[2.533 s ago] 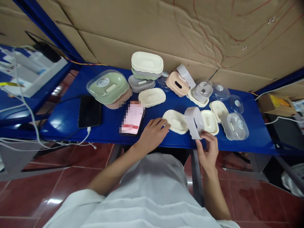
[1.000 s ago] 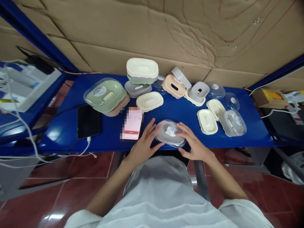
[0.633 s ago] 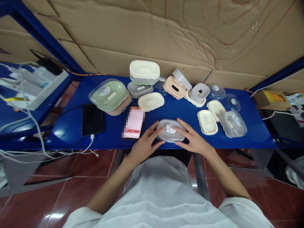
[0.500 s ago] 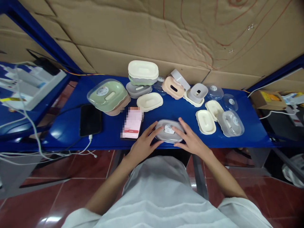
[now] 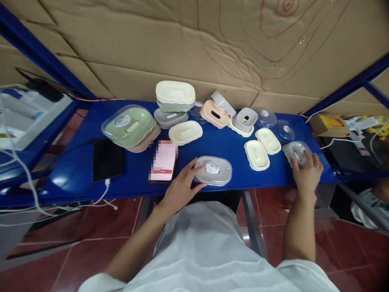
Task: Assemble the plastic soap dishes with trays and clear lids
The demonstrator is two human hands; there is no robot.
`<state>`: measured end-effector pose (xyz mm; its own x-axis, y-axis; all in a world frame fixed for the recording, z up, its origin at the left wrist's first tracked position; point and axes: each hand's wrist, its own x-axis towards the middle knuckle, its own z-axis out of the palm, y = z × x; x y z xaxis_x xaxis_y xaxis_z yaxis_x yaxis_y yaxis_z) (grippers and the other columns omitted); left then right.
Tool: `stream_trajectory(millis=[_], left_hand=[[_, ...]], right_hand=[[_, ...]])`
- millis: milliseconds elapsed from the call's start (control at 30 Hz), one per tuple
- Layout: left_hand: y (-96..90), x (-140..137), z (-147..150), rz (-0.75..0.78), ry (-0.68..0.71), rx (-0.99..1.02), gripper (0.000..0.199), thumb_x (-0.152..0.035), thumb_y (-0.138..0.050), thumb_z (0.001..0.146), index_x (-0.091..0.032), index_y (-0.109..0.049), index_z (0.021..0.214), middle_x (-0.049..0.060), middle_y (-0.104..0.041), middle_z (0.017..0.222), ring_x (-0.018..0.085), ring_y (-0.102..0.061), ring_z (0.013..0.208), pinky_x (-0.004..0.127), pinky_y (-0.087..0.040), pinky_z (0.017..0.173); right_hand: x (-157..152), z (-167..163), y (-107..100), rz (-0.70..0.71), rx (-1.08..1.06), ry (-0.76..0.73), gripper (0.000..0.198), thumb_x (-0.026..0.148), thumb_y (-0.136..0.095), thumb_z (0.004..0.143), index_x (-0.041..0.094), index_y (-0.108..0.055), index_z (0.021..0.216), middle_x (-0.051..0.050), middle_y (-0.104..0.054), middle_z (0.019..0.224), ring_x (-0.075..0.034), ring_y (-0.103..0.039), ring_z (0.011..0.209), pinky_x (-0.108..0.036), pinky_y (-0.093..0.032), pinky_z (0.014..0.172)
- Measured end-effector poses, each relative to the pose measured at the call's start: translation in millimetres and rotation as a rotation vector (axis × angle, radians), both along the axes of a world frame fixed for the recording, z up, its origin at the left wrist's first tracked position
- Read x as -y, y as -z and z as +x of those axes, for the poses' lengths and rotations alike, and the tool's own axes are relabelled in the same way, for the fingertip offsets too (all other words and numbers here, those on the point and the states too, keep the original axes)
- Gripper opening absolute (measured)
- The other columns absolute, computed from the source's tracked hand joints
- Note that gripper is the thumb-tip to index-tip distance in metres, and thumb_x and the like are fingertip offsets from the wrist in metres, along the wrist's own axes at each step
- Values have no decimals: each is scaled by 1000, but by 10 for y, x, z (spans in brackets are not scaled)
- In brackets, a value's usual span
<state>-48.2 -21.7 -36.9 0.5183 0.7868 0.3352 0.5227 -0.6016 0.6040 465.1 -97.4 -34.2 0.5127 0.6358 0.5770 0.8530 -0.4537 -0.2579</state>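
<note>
A grey soap box with a clear lid (image 5: pixel 213 170) lies on the blue table (image 5: pixel 231 142) near its front edge. My left hand (image 5: pixel 181 185) rests against the box's left side, fingers spread. My right hand (image 5: pixel 306 171) is far to the right, laid over another clear-lidded grey box (image 5: pixel 295 151) with its fingers curled on it. Two cream trays (image 5: pixel 257 155) lie between the two boxes.
A phone with a lit screen (image 5: pixel 163 160) and a dark phone (image 5: pixel 107 159) on a cable lie left. Further back are a green lidded box (image 5: pixel 129 126), a stack of cream and grey trays (image 5: pixel 174 97), a pink box (image 5: pixel 214 114) and clear lids (image 5: pixel 266 118). Cardboard lines the wall behind.
My right hand left the grey lidded box in front of me and moved right onto the clear-lidded box at the table's right end. My left hand stayed by the near box.
</note>
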Motion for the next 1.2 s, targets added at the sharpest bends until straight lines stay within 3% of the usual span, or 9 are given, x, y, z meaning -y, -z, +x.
stream_trajectory(millis=[133,200,267,367,500,600,733,967,1200], left_hand=[[-7,-4,21,-27,-15,65,58,-31,-79,99,-28,-52,150,16,-52,166,31,-57,151,53,-56,120],[-18,-4,69,-36,7,111,58,-31,-80,98,-29,-52,149,16,-53,165,31,-58,150,53,-55,120],[-26,0,141,-32,55,153,59,-31,-80,98,-29,-52,150,16,-53,165,30,-57,151,52,-55,121],[-41,26,276,-30,128,182,60,-30,-77,100,-31,-49,153,15,-51,167,30,-53,154,52,-55,121],[-108,91,504,-30,184,169,71,-27,-67,106,-31,-31,167,17,-35,177,30,-40,163,51,-51,125],[-192,116,752,68,334,50,71,-26,-60,109,-29,-25,171,17,-27,180,30,-28,168,50,-46,130],[-278,42,1184,212,465,-105,65,-28,-58,110,-23,-31,170,16,-27,181,33,-25,169,54,-36,135],[-226,-151,1674,264,502,-297,56,-35,-56,111,-22,-45,164,14,-43,173,36,-41,161,59,-32,133],[-278,-116,1120,269,414,-345,39,-30,-56,111,-23,-59,149,13,-56,159,32,-54,147,62,-33,131]], right_hand=[[-61,-512,-178,43,34,-71,82,68,-63,98,17,-53,161,-34,-41,168,-56,-34,159,-80,-29,122],[-28,-1061,-279,-14,-13,-452,88,66,-65,99,22,-37,170,-28,-33,174,-52,-31,163,-77,-34,124],[18,-1641,-331,-238,-139,-881,100,67,-74,93,32,-26,174,-20,-24,180,-48,-32,163,-68,-46,123],[71,-2191,-317,-247,-184,-1064,85,49,-80,95,43,-37,168,-10,-25,181,-41,-39,162,-56,-51,125],[201,-1949,-245,55,-86,-819,69,40,-84,93,37,-56,157,-13,-47,168,-40,-54,152,-64,-51,122],[346,-1232,-203,239,43,-389,71,52,-86,88,27,-63,150,-20,-52,163,-45,-53,151,-71,-47,120],[351,-210,-120,382,164,31,87,72,-86,77,20,-69,144,-31,-58,152,-47,-56,146,-57,-46,121],[54,371,24,191,22,39,97,81,-70,82,17,-53,154,-29,-45,161,-45,-43,155,-59,-37,127],[136,155,-54,213,202,76,110,84,-69,82,18,-35,164,-33,-27,172,-51,-28,162,-71,-30,125]])
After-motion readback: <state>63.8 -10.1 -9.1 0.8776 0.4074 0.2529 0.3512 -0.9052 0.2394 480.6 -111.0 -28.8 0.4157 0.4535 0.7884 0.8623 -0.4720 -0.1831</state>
